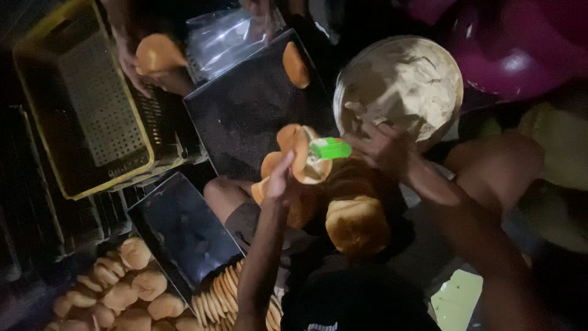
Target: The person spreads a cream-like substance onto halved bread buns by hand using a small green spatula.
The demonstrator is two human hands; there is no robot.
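The yellow crate (pixel 73 110), perforated plastic, lies at the upper left with its long axis running up and down the view. Beside it a dark flat tray (pixel 245 116) slants from lower left to upper right and carries one bun (pixel 295 64) near its far end; a second dark tray (pixel 180 230) lies below it. At the upper right stands a round bowl (pixel 398 86) of pale, lumpy cream. Golden, rounded rolls (pixel 131 288) are heaped at the lower left, with a fanned row of thin slices (pixel 223 288) beside them, and a larger domed roll (pixel 357 224) sits near the middle. The split bun (pixel 301 153) is held up at the centre, its cut face turned to the right and its long axis nearly upright. The left hand (pixel 278 181) has its fingers closed round the bun's lower edge. The right hand (pixel 380 147) grips a green knife handle (pixel 331 148), lying level and pointing left into the bun. At the top left another person's hand (pixel 131 58) holds a smooth bun (pixel 158 54).
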